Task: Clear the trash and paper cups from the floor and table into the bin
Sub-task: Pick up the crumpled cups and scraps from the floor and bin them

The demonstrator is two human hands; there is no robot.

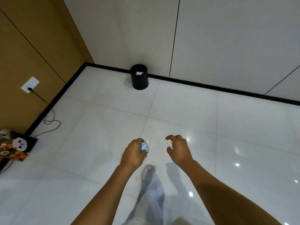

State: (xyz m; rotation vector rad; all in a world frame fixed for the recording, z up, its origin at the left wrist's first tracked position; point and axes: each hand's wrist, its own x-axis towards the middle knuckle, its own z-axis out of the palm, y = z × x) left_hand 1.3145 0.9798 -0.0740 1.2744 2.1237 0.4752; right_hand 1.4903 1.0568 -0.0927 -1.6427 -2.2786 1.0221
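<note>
A black round bin [140,80] stands on the white tiled floor against the far wall, with crumpled white paper [139,73] showing inside it. My left hand [133,154] grips a crumpled blue and white piece of trash [144,147]. My right hand [178,147] holds a small white scrap of paper [168,143] in its curled fingers. Both hands are held out over the floor, well short of the bin.
A patterned bag [14,146] with a cartoon face sits at the left by the brown wall. A cable [48,122] runs from a wall socket [30,85] onto the floor. My leg and shoe [148,171] are below my hands.
</note>
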